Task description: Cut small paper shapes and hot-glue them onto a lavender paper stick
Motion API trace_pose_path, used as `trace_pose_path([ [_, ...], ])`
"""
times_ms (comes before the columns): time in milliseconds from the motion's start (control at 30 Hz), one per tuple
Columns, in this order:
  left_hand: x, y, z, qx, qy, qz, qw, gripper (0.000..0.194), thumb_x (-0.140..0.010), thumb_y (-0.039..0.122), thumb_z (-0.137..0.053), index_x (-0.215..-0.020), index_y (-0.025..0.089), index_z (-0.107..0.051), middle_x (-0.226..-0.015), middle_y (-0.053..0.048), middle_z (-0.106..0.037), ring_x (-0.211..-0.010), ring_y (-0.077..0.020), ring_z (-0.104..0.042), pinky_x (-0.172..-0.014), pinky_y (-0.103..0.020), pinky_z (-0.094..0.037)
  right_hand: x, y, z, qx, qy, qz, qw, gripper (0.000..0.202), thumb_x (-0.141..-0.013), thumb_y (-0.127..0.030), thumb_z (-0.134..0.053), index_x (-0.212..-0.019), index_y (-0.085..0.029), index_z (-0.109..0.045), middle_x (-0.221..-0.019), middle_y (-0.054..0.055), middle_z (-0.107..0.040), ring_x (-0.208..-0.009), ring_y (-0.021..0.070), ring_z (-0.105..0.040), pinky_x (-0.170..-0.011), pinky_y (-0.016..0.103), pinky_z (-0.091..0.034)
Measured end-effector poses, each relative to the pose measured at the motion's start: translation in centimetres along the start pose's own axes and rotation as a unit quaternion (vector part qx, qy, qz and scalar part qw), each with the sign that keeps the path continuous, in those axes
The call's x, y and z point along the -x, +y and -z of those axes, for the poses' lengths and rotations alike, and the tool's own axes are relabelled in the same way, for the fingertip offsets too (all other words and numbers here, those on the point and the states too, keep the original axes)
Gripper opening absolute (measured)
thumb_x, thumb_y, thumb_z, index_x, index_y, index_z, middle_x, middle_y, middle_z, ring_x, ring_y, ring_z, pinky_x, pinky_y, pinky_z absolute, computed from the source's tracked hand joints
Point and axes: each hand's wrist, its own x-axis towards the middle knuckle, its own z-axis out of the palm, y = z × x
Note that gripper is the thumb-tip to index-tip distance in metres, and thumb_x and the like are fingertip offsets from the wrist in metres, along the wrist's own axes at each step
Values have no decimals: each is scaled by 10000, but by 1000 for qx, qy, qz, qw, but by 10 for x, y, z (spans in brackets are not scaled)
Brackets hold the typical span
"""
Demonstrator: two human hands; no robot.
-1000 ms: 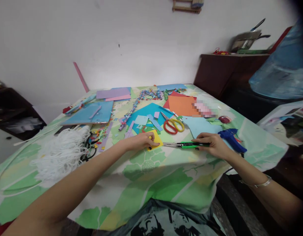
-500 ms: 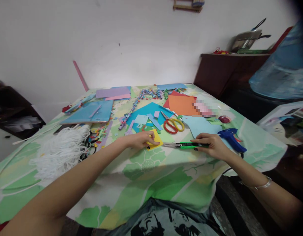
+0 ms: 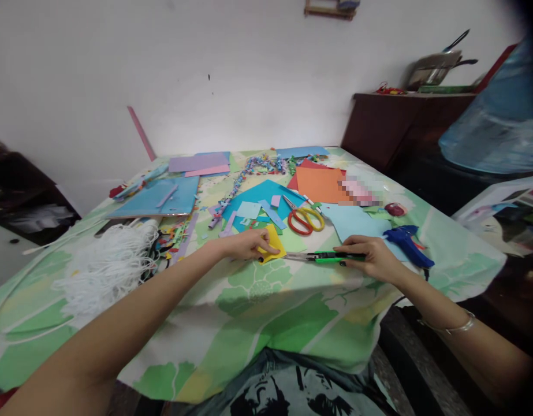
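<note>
My left hand (image 3: 253,245) pinches a small yellow piece of paper (image 3: 274,238), thumb and fingers closed on its left side. My right hand (image 3: 368,254) is closed around a green and black utility knife (image 3: 324,256). The knife's blade points left and its tip meets the paper's right edge, or lies very close to it. Just beyond, a pair of red- and yellow-handled scissors (image 3: 305,219) lies beside paper scraps (image 3: 249,210) on a blue sheet (image 3: 266,189). A blue glue gun (image 3: 409,245) rests right of my right hand.
White cord (image 3: 108,271) is heaped at the left, near a blue folder (image 3: 162,196). Orange paper (image 3: 320,185) and light blue paper (image 3: 350,219) lie at the right. A beaded-looking colourful strand (image 3: 238,184) curves across the back. The patterned tablecloth (image 3: 257,323) hangs over the near edge.
The yellow paper has tilted slightly under my left hand, and the knife has shifted a little to the left. Both hands keep their grips.
</note>
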Motion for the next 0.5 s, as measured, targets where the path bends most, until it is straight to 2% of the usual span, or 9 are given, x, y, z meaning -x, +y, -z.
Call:
trace_pose_path([
  [133,3,-7,-4,50,-3,10,999,455,-827,143,-575,-1254,299,-572,-833,-14,-445,-726,-116,-453,-678,-207,-377,1,-1,3,2,9,-4,1000,265,-820,-283,-592,-1036,-207,-727,-935,74,-690,-766,192,-656,-679,281,-490],
  [233,7,-8,-9,84,45,5,995,349,-825,154,-585,-1149,262,-656,-836,-18,-466,-721,-107,-473,-684,-213,-388,3,-1,3,-2,13,-4,1000,263,-818,-287,-597,-1036,-215,-726,-931,69,-690,-770,192,-658,-681,279,-492],
  [333,11,-7,-13,77,83,-16,993,266,-858,195,-560,-1077,256,-697,-825,-26,-482,-738,-110,-485,-713,-229,-391,4,-1,-2,-4,15,-3,1000,272,-819,-280,-593,-1049,-212,-721,-937,73,-687,-761,190,-656,-669,277,-495],
  [500,11,-5,-14,54,87,-26,994,245,-890,276,-528,-1049,266,-713,-819,-40,-510,-731,-114,-490,-704,-235,-386,5,1,-8,2,17,2,1000,290,-831,-283,-583,-1075,-191,-712,-953,90,-675,-771,194,-647,-684,291,-494],
])
